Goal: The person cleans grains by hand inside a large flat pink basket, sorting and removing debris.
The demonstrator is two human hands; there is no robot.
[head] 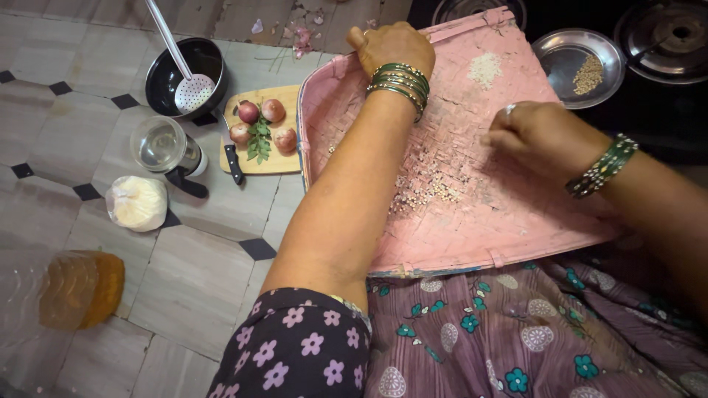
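From my seat I see a floor [199, 273] of pale grey tiles with small black diamond insets at the corners, lit evenly and softly with no hard shadows. At the top edge, pink petal-like scraps [299, 37] lie scattered on a rougher strip of ground. The upper right corner falls dark, where a black stove top [664, 110] sits low with a round burner [667, 37]; a second burner seems to show beside it, though the frame cuts it off.

White lumpy bag [137, 203] on floor; amber bottle [77, 289], maybe oil
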